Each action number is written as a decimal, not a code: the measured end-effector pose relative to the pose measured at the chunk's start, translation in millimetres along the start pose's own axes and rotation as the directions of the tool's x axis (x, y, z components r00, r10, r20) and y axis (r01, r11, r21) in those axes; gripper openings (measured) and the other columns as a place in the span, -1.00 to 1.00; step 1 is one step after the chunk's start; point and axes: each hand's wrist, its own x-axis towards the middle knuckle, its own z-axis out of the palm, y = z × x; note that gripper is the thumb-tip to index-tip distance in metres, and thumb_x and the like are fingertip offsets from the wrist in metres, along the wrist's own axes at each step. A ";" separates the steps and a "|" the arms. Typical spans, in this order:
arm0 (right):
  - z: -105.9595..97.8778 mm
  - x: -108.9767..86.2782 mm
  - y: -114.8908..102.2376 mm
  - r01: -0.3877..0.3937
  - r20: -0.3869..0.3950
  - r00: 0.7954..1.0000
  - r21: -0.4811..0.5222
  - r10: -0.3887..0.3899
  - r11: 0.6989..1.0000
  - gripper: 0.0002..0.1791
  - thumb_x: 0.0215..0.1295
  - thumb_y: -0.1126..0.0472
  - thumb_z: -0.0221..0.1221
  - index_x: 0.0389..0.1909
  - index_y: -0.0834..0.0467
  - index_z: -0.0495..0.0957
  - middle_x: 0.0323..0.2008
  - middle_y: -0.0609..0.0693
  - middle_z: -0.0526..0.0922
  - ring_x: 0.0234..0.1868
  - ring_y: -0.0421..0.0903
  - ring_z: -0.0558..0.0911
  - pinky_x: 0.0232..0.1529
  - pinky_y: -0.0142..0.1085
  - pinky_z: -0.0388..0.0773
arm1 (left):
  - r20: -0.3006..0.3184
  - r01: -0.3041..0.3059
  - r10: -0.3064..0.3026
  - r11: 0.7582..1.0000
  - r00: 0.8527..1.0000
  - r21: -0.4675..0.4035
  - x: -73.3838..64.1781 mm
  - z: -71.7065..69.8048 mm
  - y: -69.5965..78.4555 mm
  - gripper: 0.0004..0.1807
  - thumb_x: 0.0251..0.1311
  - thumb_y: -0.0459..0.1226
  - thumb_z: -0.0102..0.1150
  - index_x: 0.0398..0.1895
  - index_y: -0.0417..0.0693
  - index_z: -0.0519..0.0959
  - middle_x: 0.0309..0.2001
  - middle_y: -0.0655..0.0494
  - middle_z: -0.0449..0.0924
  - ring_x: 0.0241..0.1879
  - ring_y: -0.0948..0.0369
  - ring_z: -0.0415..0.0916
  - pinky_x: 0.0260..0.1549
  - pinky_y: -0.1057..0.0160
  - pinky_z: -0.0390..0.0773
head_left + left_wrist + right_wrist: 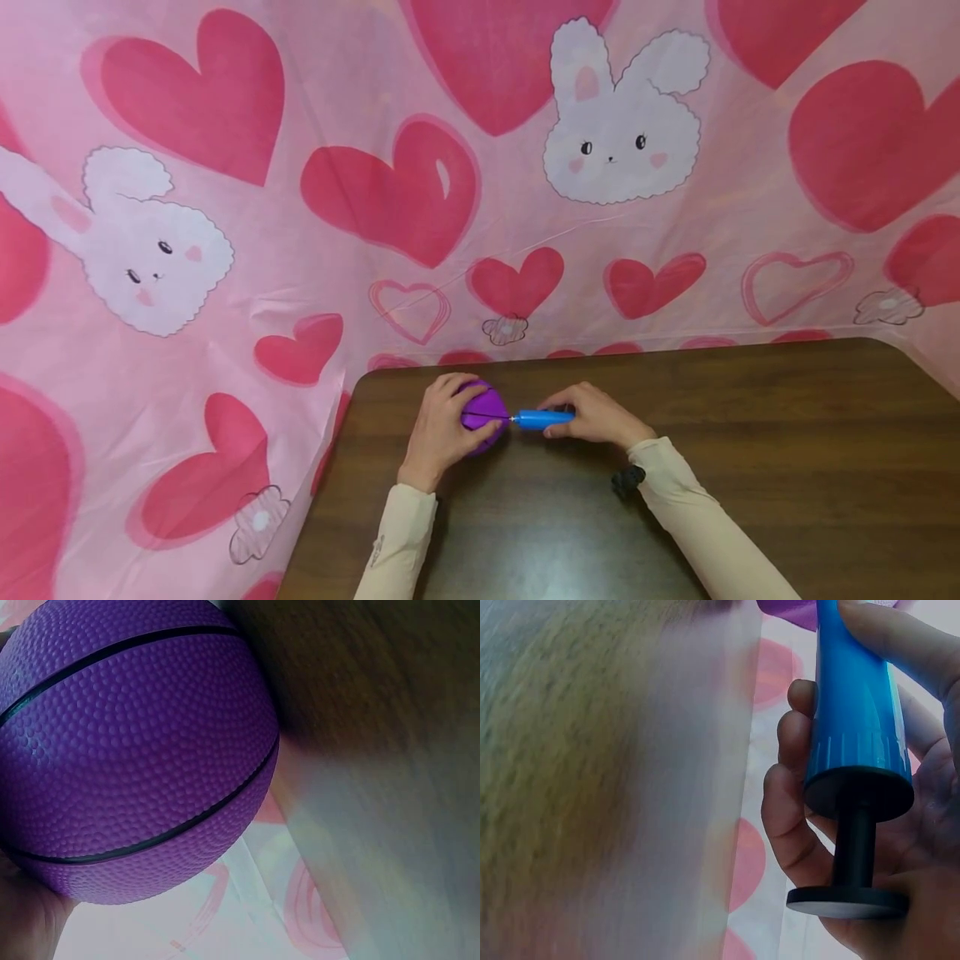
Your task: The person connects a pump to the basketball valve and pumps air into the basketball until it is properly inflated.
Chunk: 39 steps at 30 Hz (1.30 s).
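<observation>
A purple mini basketball (486,406) with black seams is on the table, and my left hand (442,425) grips it from its left side. The left wrist view shows the pebbled ball (142,750) up close, with part of the hand at its lower left. My right hand (596,417) holds a blue hand pump (542,419), whose metal needle points left and meets the ball's right side. In the right wrist view, fingers curl round the pump's blue barrel (857,697). Its black plunger (853,847) sticks partly out of the barrel's end.
The dark wooden table (787,467) has rounded far corners. Behind it and on the left hangs a pink cloth (517,221) printed with hearts and rabbits. A small black object (627,481) sits at my right wrist by the sleeve cuff.
</observation>
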 end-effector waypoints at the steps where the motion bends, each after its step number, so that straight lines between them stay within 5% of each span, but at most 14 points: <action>1: -0.2 -0.7 0.7 -0.002 0.000 1.000 0.001 0.002 1.000 -0.58 0.17 -0.07 0.48 0.04 -0.05 0.78 -0.02 -0.10 0.82 -0.06 -0.13 0.59 0.00 -0.15 0.47 | 0.004 0.002 -0.002 1.000 1.000 -0.002 -0.3 0.5 0.2 -0.38 -0.06 0.10 0.63 0.10 0.11 0.74 0.20 0.13 0.67 0.27 0.07 0.50 0.26 -0.09 0.60; 23: -5.0 -16.4 17.3 0.029 0.010 1.000 0.051 -0.030 0.998 -0.58 0.20 0.00 0.49 0.07 0.02 0.78 0.00 -0.04 0.83 -0.08 -0.16 0.69 -0.07 -0.33 0.60 | 0.040 0.017 -0.016 1.000 0.999 -0.026 -1.6 9.2 6.1 -0.38 -0.03 0.07 0.62 0.14 0.13 0.72 0.22 0.13 0.65 0.28 0.07 0.49 0.27 -0.08 0.61; 39: -28.5 -48.6 45.5 -0.024 0.013 1.000 0.051 0.023 0.998 -0.54 0.17 -0.01 0.50 0.07 0.06 0.75 0.00 0.00 0.80 -0.07 -0.11 0.66 -0.10 -0.26 0.63 | -0.043 -0.013 0.013 1.000 0.999 0.014 -0.3 11.6 0.1 -0.36 -0.07 0.12 0.63 0.09 0.10 0.72 0.17 0.10 0.67 0.22 0.05 0.52 0.26 -0.10 0.57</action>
